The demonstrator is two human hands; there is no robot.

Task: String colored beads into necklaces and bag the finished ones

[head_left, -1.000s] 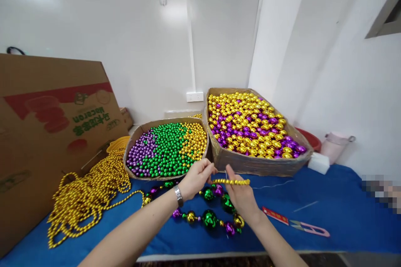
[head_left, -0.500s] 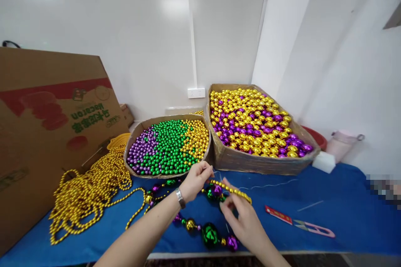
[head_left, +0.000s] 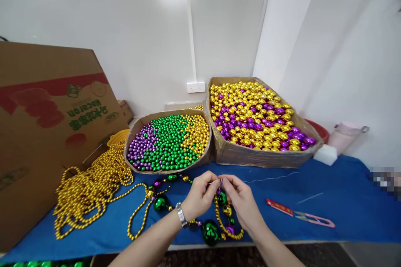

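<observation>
My left hand (head_left: 200, 194), with a metal watch on the wrist, pinches a thin thread close to my right hand (head_left: 238, 198). The fingertips of both hands nearly meet, and the right one is pinched on the thread too. Below them a loop of small gold beads (head_left: 219, 221) hangs down to the table. Around it lies a necklace of larger beads, with a big green bead (head_left: 211, 232) near the front edge and another green bead (head_left: 161, 203) to the left. The thread itself is mostly hidden by my fingers.
A box of small purple, green and gold beads (head_left: 169, 142) stands behind my hands, beside a larger box of gold and purple beads (head_left: 257, 121). Gold bead strands (head_left: 90, 192) pile up at left by a carton (head_left: 46, 133). Pink-handled thread snips (head_left: 316, 219) lie at right.
My hands have come together at the fingertips. The gold bead strand, earlier stretched along my right hand, now hangs in a loop beneath both hands. The view has shifted slightly.
</observation>
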